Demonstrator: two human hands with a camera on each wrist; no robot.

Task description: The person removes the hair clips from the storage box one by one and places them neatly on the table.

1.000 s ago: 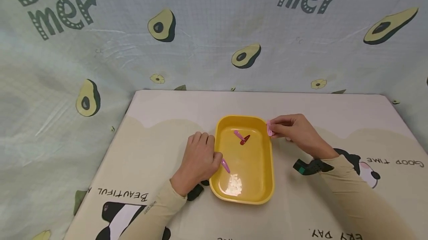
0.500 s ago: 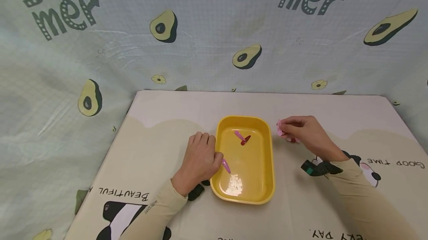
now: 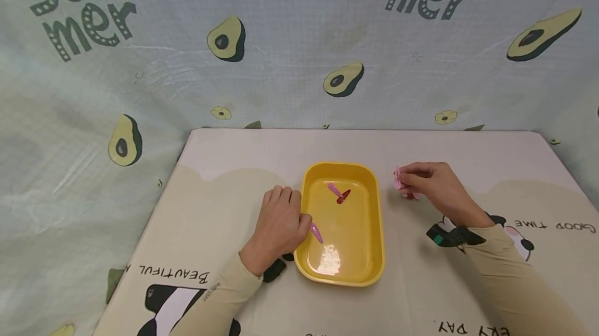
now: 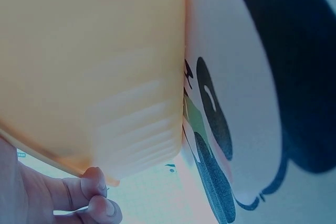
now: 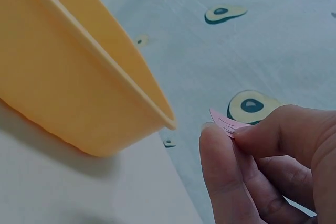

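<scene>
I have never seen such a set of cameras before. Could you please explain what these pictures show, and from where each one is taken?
There is no machine here: a person does the work, and each grip is a bare hand. The wide picture comes from a camera on the head, looking forward and down; the two others come from cameras on the wrists.

On the printed table stands a yellow tray with two pink clips and a red clip inside. The left hand holds the tray's left rim. The right hand, beside the tray, pinches a pink piece, probably another clip. Below it show more pink and red pieces, partly hidden.
</scene>
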